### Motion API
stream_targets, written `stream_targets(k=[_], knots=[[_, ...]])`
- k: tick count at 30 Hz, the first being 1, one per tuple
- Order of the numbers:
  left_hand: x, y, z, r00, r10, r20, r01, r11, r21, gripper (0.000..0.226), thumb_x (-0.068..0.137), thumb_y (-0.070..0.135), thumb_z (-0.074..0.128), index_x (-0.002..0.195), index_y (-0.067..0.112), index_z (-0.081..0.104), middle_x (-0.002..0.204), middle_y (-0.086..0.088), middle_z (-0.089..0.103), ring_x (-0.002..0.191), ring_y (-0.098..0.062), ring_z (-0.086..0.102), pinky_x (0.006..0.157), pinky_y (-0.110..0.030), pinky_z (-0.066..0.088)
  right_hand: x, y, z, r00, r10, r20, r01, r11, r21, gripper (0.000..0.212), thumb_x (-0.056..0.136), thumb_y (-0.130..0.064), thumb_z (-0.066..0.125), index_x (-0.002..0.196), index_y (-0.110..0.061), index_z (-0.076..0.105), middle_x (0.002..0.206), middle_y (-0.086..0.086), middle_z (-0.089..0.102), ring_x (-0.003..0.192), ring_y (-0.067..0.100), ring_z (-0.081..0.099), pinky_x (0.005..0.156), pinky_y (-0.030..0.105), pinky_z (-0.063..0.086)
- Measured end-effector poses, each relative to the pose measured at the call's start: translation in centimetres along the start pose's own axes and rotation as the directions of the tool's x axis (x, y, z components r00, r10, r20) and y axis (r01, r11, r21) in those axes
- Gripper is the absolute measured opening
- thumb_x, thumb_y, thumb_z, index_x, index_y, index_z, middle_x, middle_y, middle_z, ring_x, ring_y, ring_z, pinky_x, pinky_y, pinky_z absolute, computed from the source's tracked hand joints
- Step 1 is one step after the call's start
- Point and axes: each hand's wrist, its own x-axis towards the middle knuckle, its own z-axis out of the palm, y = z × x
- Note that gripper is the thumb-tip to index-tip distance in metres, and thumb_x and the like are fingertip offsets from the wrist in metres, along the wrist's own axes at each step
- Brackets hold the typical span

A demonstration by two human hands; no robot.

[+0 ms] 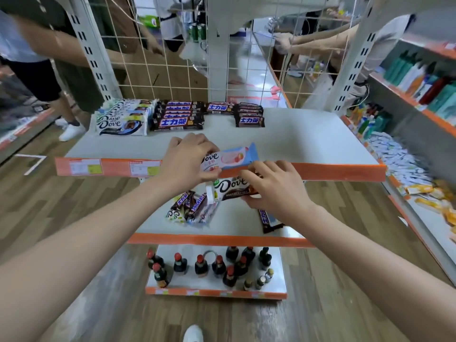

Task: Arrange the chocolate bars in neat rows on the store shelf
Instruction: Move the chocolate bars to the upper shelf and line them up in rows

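Directly ahead of the person, the left hand (187, 160) pinches a pink and blue Dove bar (230, 157) at its left end, holding it just above the orange front edge of the top shelf (308, 137). The bar's long axis runs left to right, tilted slightly upward at its right end. The right hand (274, 190) is lower, fingers curled around a brown Dove bar (232, 187), which also lies left to right, in front of the middle shelf (237, 225).

At the back of the top shelf, a row of white Dove bars (122, 118) sits at the left, touching a stack of Snickers bars (177, 114); a second, shorter Snickers stack (249, 114) stands apart to the right. Both held bars lie forward of these rows, so placing them likely means reaching away from the body. The left hand is nearer the Dove row. Bare shelf spreads in front of the rows and widely to the right, leaving open room. A loose pile of bars (191, 208) waits on the middle shelf.
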Motion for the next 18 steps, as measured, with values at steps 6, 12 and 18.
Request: stream_targets(k=[6,12,18], knots=[[3.8,-2.1,-0.7,0.999,-0.032,0.042,0.033,0.999,-0.009,0.047,0.078,0.042,0.066,0.119,0.023,0.058,0.118,0.0,0.054,0.116,-0.02,0.043,0.09,-0.037,0.026,3.7,2.0,0.7,1.0,0.03,0.003,-0.03,0.999,-0.028,0.039,0.064,-0.042,0.073,0.094,-0.018,0.064,0.088,0.003,0.062,0.071,0.026,0.059,0.065,0.036,0.045],[7.1,-5.4,-0.8,0.999,-0.041,0.013,0.041,0.999,-0.016,0.046,0.077,0.043,0.067,0.12,0.027,0.058,0.124,0.002,0.054,0.124,-0.018,0.041,0.093,-0.035,0.025,7.7,3.4,2.0,1.0,0.021,-0.017,-0.022,0.998,-0.06,0.045,0.061,-0.044,0.079,0.096,-0.019,0.067,0.092,0.005,0.065,0.074,0.026,0.063,0.072,0.038,0.048],[9.0,-8.8,-1.1,0.997,-0.075,-0.018,0.074,0.996,-0.047,0.042,0.077,0.036,0.069,0.117,0.024,0.061,0.116,0.002,0.057,0.116,-0.02,0.046,0.095,-0.035,0.028,11.9,3.3,4.1,0.994,-0.026,-0.109,0.018,0.997,-0.075,0.034,0.068,-0.044,0.059,0.091,-0.022,0.068,0.083,-0.001,0.064,0.071,0.021,0.063,0.068,0.033,0.048]])
